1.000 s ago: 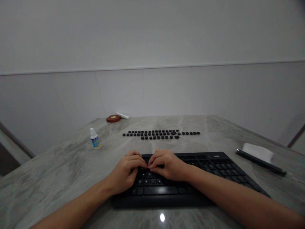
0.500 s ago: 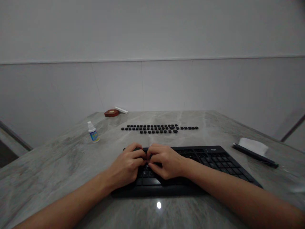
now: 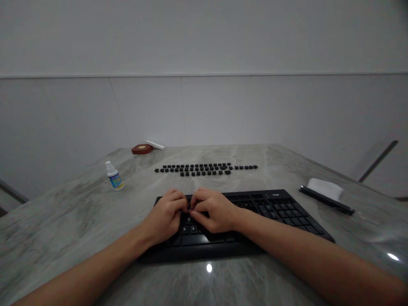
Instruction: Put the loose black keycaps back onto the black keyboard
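Note:
A black keyboard [image 3: 200,251] lies on the marbled table in front of me. My left hand [image 3: 166,216] rests over its left part, fingers curled and closed. My right hand [image 3: 217,211] comes in from the other side, thumb and index finger pinched together against the left fingertips. Whatever is between the fingertips is too small and dark to make out. Several keys show below the hands, and the keys under the palms are hidden. Beyond the keyboard, loose black keycaps [image 3: 208,173] stand in three rows.
A small white spray bottle [image 3: 115,179] with a blue label stands at the left. Farther back are a reddish-brown case [image 3: 142,149] and a white flat box [image 3: 155,145]. To the right, a long black object [image 3: 327,200] lies against a white cloth or tissue [image 3: 325,189]. A wall [image 3: 204,110] rises behind the table.
The whole view has shifted, so everything sits further left in the picture. My fingers have moved slightly and stay close together over the keyboard. More keys show below them.

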### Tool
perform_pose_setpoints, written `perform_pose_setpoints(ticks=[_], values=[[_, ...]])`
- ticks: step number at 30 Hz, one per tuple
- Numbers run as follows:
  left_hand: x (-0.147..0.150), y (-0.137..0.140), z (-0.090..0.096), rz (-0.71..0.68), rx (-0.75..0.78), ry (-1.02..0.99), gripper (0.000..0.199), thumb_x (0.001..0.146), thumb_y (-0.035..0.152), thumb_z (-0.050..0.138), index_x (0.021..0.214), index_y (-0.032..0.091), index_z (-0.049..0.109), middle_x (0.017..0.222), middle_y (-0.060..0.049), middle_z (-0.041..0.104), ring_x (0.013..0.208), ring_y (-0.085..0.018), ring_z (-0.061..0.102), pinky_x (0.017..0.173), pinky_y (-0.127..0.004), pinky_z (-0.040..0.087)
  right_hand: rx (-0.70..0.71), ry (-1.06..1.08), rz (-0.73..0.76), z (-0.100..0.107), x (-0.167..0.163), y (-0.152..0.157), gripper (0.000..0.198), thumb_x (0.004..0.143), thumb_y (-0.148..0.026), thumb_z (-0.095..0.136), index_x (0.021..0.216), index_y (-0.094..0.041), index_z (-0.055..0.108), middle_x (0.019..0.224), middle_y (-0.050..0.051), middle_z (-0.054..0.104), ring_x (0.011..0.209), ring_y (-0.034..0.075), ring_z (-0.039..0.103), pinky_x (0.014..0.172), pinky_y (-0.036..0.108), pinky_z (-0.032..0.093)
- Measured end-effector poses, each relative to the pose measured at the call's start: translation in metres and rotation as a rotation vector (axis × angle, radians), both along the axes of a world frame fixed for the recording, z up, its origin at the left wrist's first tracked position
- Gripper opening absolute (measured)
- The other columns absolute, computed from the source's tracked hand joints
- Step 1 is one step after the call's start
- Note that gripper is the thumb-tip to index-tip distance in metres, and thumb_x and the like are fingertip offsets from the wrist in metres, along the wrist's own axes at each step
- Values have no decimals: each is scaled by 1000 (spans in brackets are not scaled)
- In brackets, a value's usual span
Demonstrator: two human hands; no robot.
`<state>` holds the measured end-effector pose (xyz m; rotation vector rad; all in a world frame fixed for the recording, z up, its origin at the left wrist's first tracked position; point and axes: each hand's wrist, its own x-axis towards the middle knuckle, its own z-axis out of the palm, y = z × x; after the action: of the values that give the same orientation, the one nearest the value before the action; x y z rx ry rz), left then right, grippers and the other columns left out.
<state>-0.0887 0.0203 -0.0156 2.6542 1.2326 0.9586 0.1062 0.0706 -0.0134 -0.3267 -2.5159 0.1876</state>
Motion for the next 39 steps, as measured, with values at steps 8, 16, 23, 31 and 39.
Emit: perform_pose_setpoints(ticks=[8, 16, 23, 31, 39], values=[[-19, 11, -4, 288, -56, 17, 32, 70, -5, 41, 81, 15, 65, 84, -6, 60, 86, -23, 55, 81, -38, 46, -108, -54, -469, 14, -10, 41, 14, 82, -19, 61, 79, -16, 74, 80, 4, 70, 72, 15, 61, 70, 25, 45], [-27, 15, -3, 310, -105, -31, 31, 70, -3, 41, 77, 16, 65, 85, -5, 59, 86, -21, 56, 83, -36, 46, 57, -175, -525, 31, -64, 104, 27, 86, -13, 50, 99, -13, 73, 103, 13, 70, 101, 25, 57, 86, 32, 43], [-31, 13, -3, 308, -94, -41, 33, 70, -4, 40, 77, 16, 65, 85, -5, 60, 87, -20, 56, 83, -36, 46, 131, -243, -454, 2, -78, 113, 28, 89, -15, 50, 107, -15, 71, 112, 12, 67, 107, 26, 48, 92, 37, 39], [-26, 12, -2, 307, -74, -46, 33, 69, -5, 40, 76, 16, 65, 84, -5, 60, 86, -20, 57, 83, -36, 47, 168, -320, -400, 0, -76, 113, 22, 88, -20, 55, 96, -12, 74, 108, 13, 68, 106, 28, 47, 88, 37, 39], [-24, 10, 0, 301, -65, -60, 33, 69, -5, 40, 75, 16, 64, 84, -4, 59, 84, -19, 58, 81, -35, 48, 163, -323, -361, -2, -78, 112, 22, 87, -19, 57, 100, -14, 74, 101, 13, 70, 105, 28, 50, 87, 37, 40]])
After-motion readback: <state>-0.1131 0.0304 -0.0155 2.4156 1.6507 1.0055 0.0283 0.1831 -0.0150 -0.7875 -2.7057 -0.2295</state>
